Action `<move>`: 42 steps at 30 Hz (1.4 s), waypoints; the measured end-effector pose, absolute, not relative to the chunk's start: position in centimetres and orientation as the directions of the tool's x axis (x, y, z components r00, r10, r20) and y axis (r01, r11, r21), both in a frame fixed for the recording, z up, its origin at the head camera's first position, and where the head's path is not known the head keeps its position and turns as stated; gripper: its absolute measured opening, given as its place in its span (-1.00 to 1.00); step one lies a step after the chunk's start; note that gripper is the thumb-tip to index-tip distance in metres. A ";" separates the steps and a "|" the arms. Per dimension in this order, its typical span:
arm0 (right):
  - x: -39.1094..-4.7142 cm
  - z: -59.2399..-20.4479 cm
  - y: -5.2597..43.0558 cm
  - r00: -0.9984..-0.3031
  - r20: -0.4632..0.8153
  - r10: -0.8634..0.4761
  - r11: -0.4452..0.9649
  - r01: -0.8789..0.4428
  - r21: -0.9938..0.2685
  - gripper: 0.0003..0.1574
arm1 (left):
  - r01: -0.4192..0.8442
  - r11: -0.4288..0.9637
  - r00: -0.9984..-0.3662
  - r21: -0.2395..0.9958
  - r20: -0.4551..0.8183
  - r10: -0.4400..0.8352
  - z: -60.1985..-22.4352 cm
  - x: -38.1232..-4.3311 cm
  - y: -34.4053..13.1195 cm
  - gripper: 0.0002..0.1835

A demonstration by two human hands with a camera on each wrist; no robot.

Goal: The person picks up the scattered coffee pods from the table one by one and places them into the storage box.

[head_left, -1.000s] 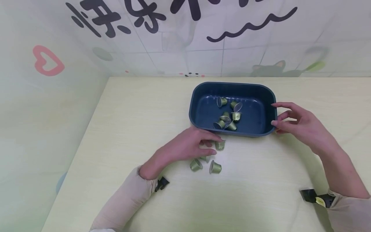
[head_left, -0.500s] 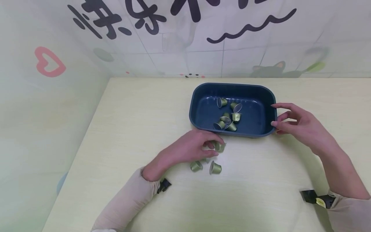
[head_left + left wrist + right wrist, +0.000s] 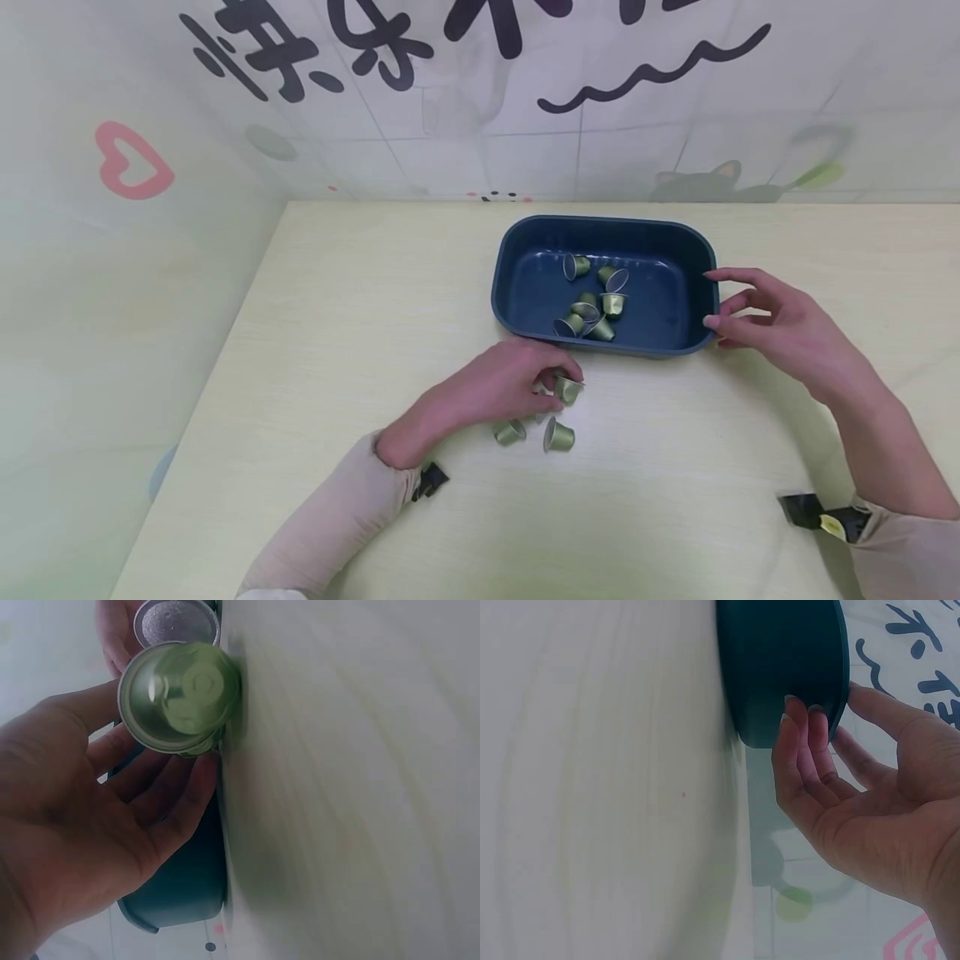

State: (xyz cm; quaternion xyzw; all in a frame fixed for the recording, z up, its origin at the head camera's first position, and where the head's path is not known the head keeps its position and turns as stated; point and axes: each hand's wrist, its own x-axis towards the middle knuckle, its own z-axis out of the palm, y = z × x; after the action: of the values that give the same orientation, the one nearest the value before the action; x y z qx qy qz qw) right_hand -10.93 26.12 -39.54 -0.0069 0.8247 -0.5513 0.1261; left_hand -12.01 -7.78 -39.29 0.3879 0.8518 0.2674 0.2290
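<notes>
My left hand point(image 3: 498, 383) is low in front of the dark blue plastic bin point(image 3: 517, 321), pinching a green coffee capsule point(image 3: 567, 392) between thumb and fingers. Two more green capsules, one on the left point(image 3: 509, 432) and one on the right point(image 3: 559, 436), lie on their sides just below that hand; another is mostly hidden under it. In the left wrist view a capsule point(image 3: 199, 690) in front covers the fingertips. My right hand point(image 3: 780, 321) grips the bin's right end wall, thumb and index finger at the rim, other fingers outside, as the right wrist view of the bin point(image 3: 784, 667) also shows.
Several green capsules point(image 3: 613, 306) lie inside the bin, mostly toward its middle and front. The pale wooden table point(image 3: 360, 283) meets a white printed wall point(image 3: 480, 162) behind the bin and another wall at left.
My left fingers have closed round the capsule in front of the bin, and it has tipped and shifted slightly toward me. The right hand holds the bin as before.
</notes>
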 end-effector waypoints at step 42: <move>-11.0 -39.6 26.1 -0.969 -0.203 -0.145 0.386 0.133 -0.913 -0.34 | 0.572 0.492 -0.556 0.656 -0.131 0.821 -39.8 -11.9 -7.4 -0.65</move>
State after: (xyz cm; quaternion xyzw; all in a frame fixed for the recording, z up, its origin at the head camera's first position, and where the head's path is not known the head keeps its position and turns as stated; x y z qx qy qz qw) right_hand -11.05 26.08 -39.58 -0.0035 0.8230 -0.5541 0.1254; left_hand -11.91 -7.41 -39.83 0.4167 0.8355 0.2833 0.2194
